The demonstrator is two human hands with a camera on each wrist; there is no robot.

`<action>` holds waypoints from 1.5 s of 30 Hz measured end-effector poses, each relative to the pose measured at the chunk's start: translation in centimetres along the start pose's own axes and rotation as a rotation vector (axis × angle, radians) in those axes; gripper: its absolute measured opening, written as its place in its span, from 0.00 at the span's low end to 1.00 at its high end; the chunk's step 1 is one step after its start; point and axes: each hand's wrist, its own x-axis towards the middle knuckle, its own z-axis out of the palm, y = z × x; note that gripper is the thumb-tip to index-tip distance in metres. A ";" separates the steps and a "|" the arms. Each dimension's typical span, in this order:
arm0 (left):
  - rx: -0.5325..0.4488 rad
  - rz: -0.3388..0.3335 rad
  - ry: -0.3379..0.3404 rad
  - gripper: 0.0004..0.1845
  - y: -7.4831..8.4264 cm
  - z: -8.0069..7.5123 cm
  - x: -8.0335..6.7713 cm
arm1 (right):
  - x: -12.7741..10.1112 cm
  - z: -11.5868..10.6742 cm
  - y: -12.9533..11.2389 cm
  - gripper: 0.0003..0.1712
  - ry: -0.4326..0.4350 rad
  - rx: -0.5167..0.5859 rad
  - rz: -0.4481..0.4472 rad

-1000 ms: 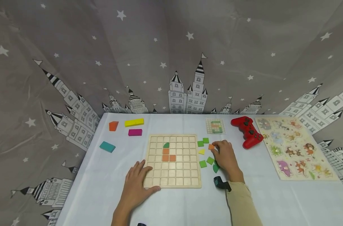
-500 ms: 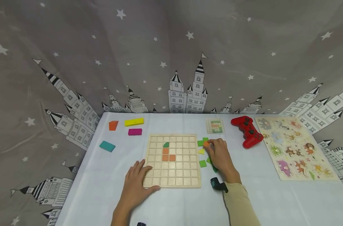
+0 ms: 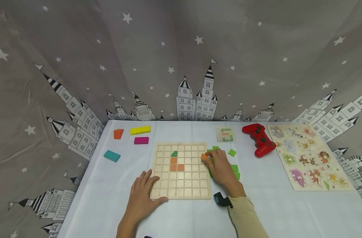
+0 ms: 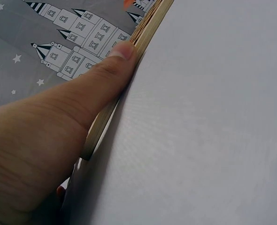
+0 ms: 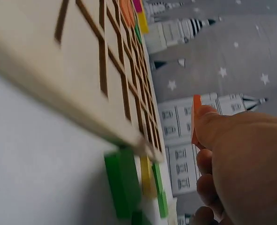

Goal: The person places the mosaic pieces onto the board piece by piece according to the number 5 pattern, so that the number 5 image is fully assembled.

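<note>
A wooden grid board (image 3: 181, 188) lies in the middle of the white table, with one green quarter-round tile (image 3: 174, 153) and three orange square tiles (image 3: 176, 164) set in it. My right hand (image 3: 217, 165) pinches an orange tile (image 3: 204, 157) (image 5: 196, 117) over the board's right edge (image 5: 82, 112). My left hand (image 3: 143, 195) rests flat on the board's near left corner, its thumb along the board's front edge (image 4: 129, 70). Loose green tiles (image 3: 234, 168) (image 5: 124, 185) lie right of the board, partly hidden by the right hand.
A small pattern card (image 3: 226, 134), a red game controller (image 3: 259, 139) and an animal puzzle board (image 3: 307, 155) lie to the right. Orange (image 3: 118, 133), yellow (image 3: 140, 130), magenta (image 3: 141, 140) and teal (image 3: 111, 155) blocks lie at the back left. A star-and-castle cloth hangs behind.
My right hand has lifted the orange tile from the loose pile and carried it left to the board's right edge. The left hand has stayed on the board.
</note>
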 end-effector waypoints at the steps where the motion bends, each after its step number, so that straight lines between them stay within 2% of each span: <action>1: -0.002 0.005 0.003 0.46 0.0 0.0 0.1 | 0.0 0.2 -0.2 0.18 0.004 -0.004 -0.013; 4: -0.008 0.015 0.009 0.47 0.0 0.1 0.3 | 0.0 0.7 -0.9 0.17 -0.011 -0.026 -0.056; 10: -0.001 0.003 -0.004 0.47 -0.1 0.4 0.2 | -0.4 2.4 -1.9 0.17 -0.124 -0.053 -0.135; 13: 0.005 0.000 -0.010 0.47 -0.1 0.6 0.1 | -0.6 3.0 -2.2 0.16 -0.148 -0.063 -0.150; 22: 0.009 -0.014 -0.017 0.47 0.0 0.3 0.0 | -0.5 3.9 -3.0 0.12 -0.106 -0.136 -0.194; 31: 0.011 -0.017 -0.030 0.47 -0.1 0.3 -0.3 | -1.2 4.1 -3.6 0.11 -0.045 -0.145 -0.184; 34: 0.011 -0.011 -0.020 0.47 -0.1 0.3 -0.3 | -0.9 3.8 -3.2 0.14 -0.067 -0.128 -0.188; 38: 0.010 -0.004 -0.006 0.47 0.0 0.3 -0.1 | 0.1 1.5 -1.2 0.17 -0.047 -0.060 -0.121; 42: 0.017 -0.004 -0.011 0.47 0.0 0.2 0.1 | 0.6 -1.8 2.5 0.18 0.051 -0.031 0.069; 45: 0.016 -0.015 -0.019 0.47 -0.1 0.1 0.1 | 0.4 -3.5 5.0 0.20 0.077 -0.037 0.177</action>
